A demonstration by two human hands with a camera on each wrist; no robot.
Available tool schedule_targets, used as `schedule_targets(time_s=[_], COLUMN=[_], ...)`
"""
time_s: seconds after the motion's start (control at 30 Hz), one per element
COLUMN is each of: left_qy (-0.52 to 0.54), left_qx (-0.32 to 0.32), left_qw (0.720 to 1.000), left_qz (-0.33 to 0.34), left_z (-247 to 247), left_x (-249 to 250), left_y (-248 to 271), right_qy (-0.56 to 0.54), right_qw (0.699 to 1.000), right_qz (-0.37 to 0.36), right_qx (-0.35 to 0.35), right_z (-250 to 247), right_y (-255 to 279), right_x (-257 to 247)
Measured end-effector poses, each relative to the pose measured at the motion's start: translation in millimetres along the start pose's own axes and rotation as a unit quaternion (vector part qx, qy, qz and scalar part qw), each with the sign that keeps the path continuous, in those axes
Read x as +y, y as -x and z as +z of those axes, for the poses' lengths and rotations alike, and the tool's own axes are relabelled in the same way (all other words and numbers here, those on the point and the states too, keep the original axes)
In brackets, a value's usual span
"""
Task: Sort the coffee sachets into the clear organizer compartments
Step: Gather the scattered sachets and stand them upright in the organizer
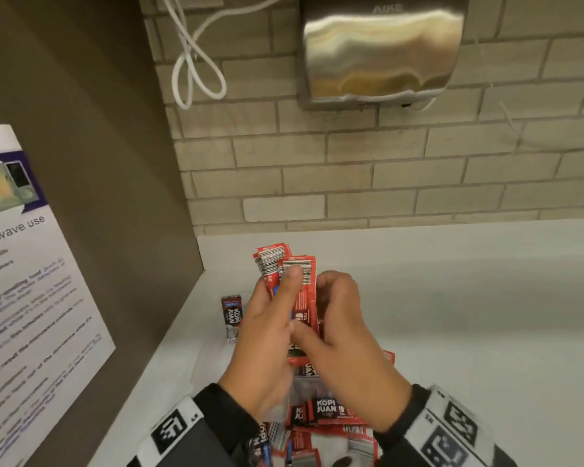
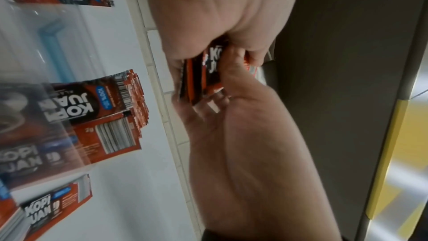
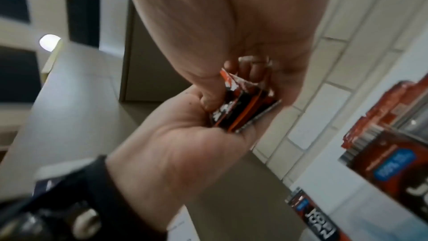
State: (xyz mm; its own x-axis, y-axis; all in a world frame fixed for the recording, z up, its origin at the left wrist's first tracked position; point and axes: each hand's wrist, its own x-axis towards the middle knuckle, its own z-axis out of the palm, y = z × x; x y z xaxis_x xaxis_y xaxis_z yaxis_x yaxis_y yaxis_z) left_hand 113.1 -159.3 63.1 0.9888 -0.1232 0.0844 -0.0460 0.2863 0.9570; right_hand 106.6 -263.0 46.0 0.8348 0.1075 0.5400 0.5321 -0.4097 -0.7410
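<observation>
Both hands hold one upright bundle of red coffee sachets (image 1: 300, 267) above the white counter. My left hand (image 1: 277, 308) grips its left side with the thumb pressed on the front. My right hand (image 1: 338, 318) pinches its right edge. Close up, the bundle (image 2: 203, 80) (image 3: 243, 109) is squeezed between the two palms. The clear organizer (image 1: 304, 387) sits under the hands, mostly hidden. A dark brown sachet (image 1: 231, 315) stands in its far left part. More sachets (image 2: 92, 102) stand stacked in another compartment. Several loose sachets (image 1: 324, 433) lie near my wrists.
A brown cabinet side (image 1: 115, 197) with a paper microwave notice (image 1: 31, 281) walls off the left. Behind is a brick wall with a steel hand dryer (image 1: 381, 52) and a looped white cable (image 1: 196, 62). The white counter (image 1: 469, 315) runs to the right.
</observation>
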Motion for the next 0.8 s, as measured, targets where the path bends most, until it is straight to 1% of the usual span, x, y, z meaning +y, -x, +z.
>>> schedule_targets(time_s=[0.03,0.07,0.1,0.13,0.2,0.23,0.27,0.37,0.47,0.53,0.6,0.7,0.8], left_qy=[0.004,0.001,-0.002,-0.008,-0.046,-0.056,-0.069,-0.114,-0.111,-0.087,-0.056,-0.039,-0.049], left_qx=[-0.004,-0.002,-0.001,0.006,0.012,0.007,0.003,-0.024,-0.032,-0.023,-0.017,0.004,0.024], left_qw=[1.0,1.0,1.0,0.999,0.997,0.997,0.996,0.991,0.992,0.996,0.998,0.999,0.998], left_qz=[0.003,0.008,0.023,0.036,0.053,0.056,0.054,0.058,0.043,0.005,-0.018,-0.012,0.01], left_z=[-3,-5,-9,-11,-16,-18,-17,-18,-22,-24,-25,-28,-28], left_x=[-2,-1,0,1,0,0,2,0,-4,-6,-8,-12,-15], left_y=[-4,-6,-9,-11,-14,-15,-15,-16,-17,-18,-19,-22,-23], right_qy=[0.07,0.1,0.092,0.048,-0.084,-0.12,-0.117,-0.048,-0.045,-0.039,-0.031,-0.022,-0.063], right_qw=[0.997,0.995,0.996,0.999,0.994,0.988,0.987,0.989,0.984,0.985,0.988,0.988,0.983], right_qz=[-0.019,-0.024,-0.014,0.011,0.062,0.078,0.084,0.083,0.108,0.111,0.106,0.108,0.121], right_qx=[0.011,0.01,0.004,-0.008,-0.045,-0.059,-0.072,-0.114,-0.132,-0.123,-0.108,-0.108,-0.121], right_z=[1,0,-4,-9,-24,-32,-39,-49,-50,-49,-46,-41,-35], right_y=[0,-1,-3,-7,-17,-24,-31,-50,-55,-52,-50,-48,-46], right_x=[1,3,2,-2,-9,-12,-14,-14,-10,-9,-6,-4,-3])
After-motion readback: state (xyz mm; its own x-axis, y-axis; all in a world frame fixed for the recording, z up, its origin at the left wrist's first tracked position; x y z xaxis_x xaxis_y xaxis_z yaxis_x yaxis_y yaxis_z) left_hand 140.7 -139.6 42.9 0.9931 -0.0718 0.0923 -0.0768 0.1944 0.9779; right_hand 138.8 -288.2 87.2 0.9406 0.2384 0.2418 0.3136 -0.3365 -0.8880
